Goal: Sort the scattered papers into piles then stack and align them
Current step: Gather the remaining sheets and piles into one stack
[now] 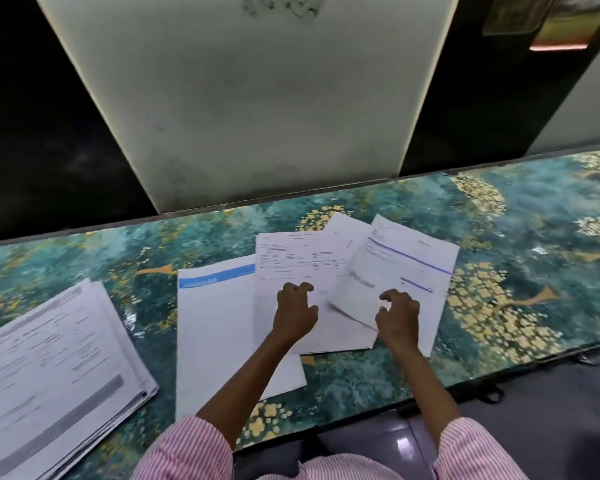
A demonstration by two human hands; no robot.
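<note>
Loose printed sheets lie overlapped on the green patterned table (520,209). A sheet with a blue header band (215,327) lies left of centre. A form sheet (291,265) overlaps its right side. My left hand (296,311) rests on that form sheet with curled fingers. A sheet with purple lines (402,261) lies tilted to the right, its near edge lifted. My right hand (399,315) pinches that near edge. A thick pile of papers (56,372) sits at the far left, fanned at its edges.
A pale wall panel (250,98) rises right behind the table's far edge, with dark gaps on both sides. The table's near edge runs diagonally at the lower right, above a grey floor (541,410). Pink striped sleeves cover my upper arms.
</note>
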